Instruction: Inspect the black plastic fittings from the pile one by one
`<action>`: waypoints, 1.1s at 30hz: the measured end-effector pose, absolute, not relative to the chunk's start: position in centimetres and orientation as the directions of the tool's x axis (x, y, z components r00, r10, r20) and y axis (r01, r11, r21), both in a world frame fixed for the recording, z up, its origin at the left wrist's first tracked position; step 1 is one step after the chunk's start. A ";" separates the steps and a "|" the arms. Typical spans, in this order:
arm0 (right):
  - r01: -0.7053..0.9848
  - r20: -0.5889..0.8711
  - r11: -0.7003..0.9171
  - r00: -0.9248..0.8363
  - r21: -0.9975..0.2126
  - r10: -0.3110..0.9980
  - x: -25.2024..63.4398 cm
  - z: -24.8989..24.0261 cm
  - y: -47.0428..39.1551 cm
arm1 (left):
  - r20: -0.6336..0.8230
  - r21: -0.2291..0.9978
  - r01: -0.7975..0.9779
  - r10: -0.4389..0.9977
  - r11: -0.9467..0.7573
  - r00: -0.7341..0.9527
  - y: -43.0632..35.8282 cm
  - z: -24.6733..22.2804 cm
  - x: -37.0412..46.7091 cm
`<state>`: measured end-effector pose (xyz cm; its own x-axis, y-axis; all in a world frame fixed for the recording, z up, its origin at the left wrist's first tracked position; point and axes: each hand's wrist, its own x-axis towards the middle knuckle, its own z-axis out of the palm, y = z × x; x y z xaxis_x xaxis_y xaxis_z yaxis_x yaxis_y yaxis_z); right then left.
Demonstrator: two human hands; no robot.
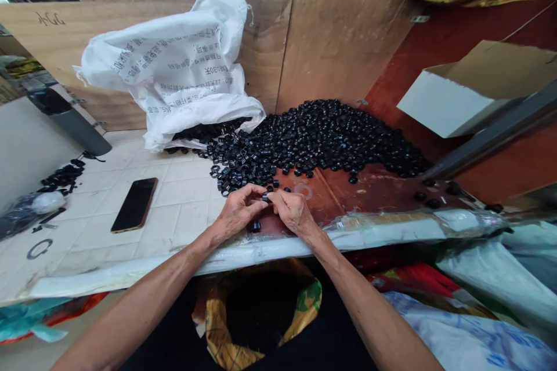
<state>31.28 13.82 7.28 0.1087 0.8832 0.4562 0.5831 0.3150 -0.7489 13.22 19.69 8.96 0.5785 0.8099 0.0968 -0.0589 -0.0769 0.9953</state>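
Close to the bench's front edge, my left hand [241,208] and my right hand [292,208] meet around one small black ring-shaped part [265,197]. Fingertips of both hands pinch it from either side. Another black ring [254,226] lies on the bench just below my hands. Beyond them spreads a big heap of small glossy black parts [331,133], with open black rings [239,168] on its left side. Whether the held part is one piece or two fitted together cannot be made out.
A white printed sack [174,69] spills black parts at the back left. A phone [134,204] lies on the white tiles. An open sack [217,330] hangs below the bench edge. A white box [461,93] and grey metal bar [491,130] stand right.
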 end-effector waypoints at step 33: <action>0.544 0.405 0.289 0.105 -0.788 0.908 31.1 7.6 13.8 | 0.197 0.973 -0.004 0.822 -0.231 0.534 19.7 9.1 13.3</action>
<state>31.08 13.75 7.56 0.1054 0.9081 0.4053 0.5437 0.2886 -0.7881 13.31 19.68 9.10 0.5342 0.8221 0.1969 -0.0037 -0.2307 0.9730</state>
